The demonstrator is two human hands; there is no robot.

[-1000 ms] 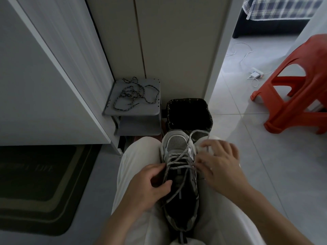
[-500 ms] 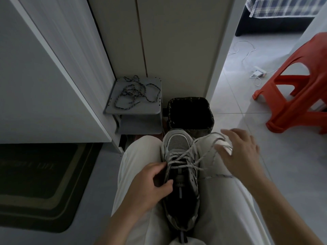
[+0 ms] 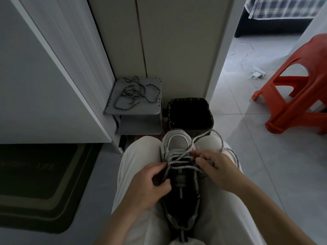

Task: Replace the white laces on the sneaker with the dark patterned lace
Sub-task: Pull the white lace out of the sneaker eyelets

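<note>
Hold the sneaker [image 3: 178,143] wedged on the lap between the thighs, toe pointing away. Steady its left side with the left hand [image 3: 150,185], curled round the collar. With the right hand [image 3: 217,167], pinched on the white laces [image 3: 178,156] at a crossing, slacken each row before pulling through. Leave the dark patterned lace [image 3: 134,91] on the grey shelf [image 3: 141,110] ahead.
</note>
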